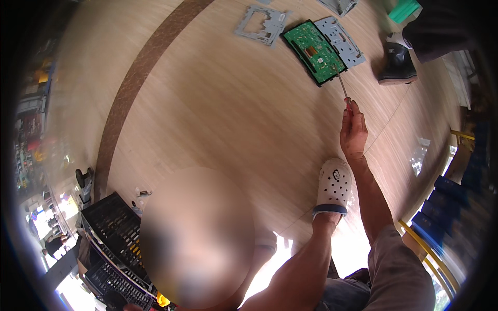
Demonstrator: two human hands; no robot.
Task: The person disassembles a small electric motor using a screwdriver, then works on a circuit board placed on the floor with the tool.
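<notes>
My right hand (355, 133) is closed around the red handle of a screwdriver (343, 89). Its long metal shaft reaches the near right corner of a green circuit board (306, 45) in a black frame; whether the tip sits in a screw is too small to tell. Beside the board's right edge lies a grey perforated metal plate (340, 39). To the left, a grey metal bracket (262, 25) with a large cut-out rests on the floor. I cannot see my left hand; a blurred patch covers much of the lower middle.
A black toolbox (115, 220) with rows of tools stands at lower left. My foot in a white clog (333, 184) is below the board. Another person's dark shoe (398, 63) stands right of it, near a green object (403, 10). Blue bins (443, 199) line the right.
</notes>
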